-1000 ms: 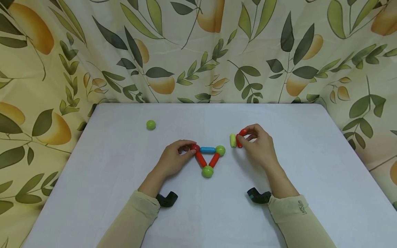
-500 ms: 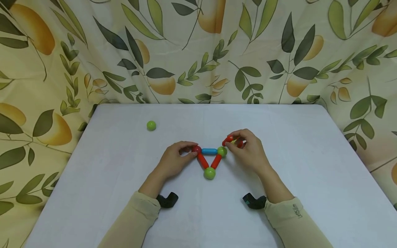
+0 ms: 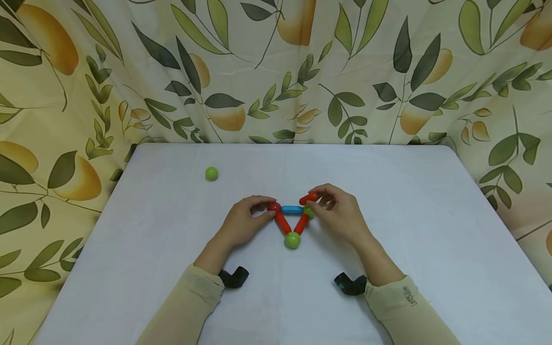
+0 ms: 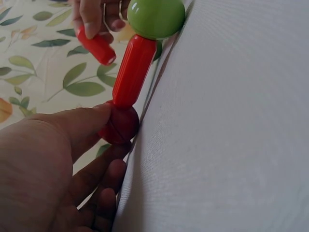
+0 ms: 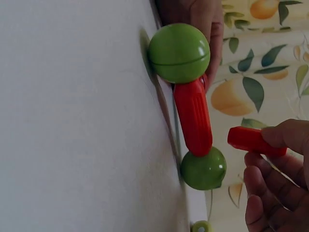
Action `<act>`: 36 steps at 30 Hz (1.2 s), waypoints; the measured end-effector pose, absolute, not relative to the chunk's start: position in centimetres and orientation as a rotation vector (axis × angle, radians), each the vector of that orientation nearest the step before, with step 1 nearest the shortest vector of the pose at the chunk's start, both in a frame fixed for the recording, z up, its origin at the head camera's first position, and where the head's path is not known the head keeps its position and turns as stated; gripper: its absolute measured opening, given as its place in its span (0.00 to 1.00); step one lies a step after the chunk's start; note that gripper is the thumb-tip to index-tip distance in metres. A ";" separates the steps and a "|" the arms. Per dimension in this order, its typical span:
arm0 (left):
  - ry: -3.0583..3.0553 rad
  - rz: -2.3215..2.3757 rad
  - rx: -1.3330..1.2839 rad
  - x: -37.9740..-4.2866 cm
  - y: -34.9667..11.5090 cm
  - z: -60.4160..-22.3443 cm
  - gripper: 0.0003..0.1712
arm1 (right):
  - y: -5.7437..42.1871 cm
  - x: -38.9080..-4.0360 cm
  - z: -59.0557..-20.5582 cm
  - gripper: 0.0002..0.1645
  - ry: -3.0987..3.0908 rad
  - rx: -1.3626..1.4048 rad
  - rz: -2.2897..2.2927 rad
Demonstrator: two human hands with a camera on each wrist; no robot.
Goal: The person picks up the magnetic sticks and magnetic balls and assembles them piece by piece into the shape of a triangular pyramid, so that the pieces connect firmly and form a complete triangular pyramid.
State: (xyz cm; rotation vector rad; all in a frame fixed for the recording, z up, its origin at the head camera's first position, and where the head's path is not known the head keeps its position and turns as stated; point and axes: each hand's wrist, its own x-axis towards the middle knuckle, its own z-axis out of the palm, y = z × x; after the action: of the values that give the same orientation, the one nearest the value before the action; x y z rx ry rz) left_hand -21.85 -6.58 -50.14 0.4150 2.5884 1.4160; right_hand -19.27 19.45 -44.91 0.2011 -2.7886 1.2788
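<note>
My left hand (image 3: 243, 223) pinches a red ball (image 3: 274, 207) at the left corner of a flat triangle of toy balls and rods. Along its far side runs a blue rod (image 3: 292, 209); two red rods (image 4: 134, 71) form the other sides. Green balls make up the front corner (image 3: 293, 240) and the right corner (image 5: 203, 167). Between thumb and fingers, my right hand (image 3: 340, 215) holds a loose red rod (image 5: 256, 140) just above the right green ball, apart from it in the right wrist view. My right fingers partly cover that ball in the head view.
A single green ball (image 3: 212, 173) lies at the back left of the white table (image 3: 172, 167). Near the right hand, the end of a light green rod (image 5: 200, 226) shows at the right wrist view's bottom edge. A leaf-and-fruit patterned curtain (image 3: 267, 72) hangs behind the table.
My right hand has lifted the red rod from beside the light green rod and moved left with it to the triangle's right corner. The left hand keeps its grip on the red ball.
</note>
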 end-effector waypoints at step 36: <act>2.622 1.374 0.504 -21.5 -6.3 -50.5 0.19 | 17.1 -18.1 -46.0 0.21 -2.818 0.429 1.281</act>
State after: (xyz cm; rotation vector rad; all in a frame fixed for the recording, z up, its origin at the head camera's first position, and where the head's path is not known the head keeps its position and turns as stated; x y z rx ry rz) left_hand -21.54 -6.31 -50.46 0.5040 2.6219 1.3738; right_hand -18.12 17.10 -45.97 0.4286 -2.8179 1.2808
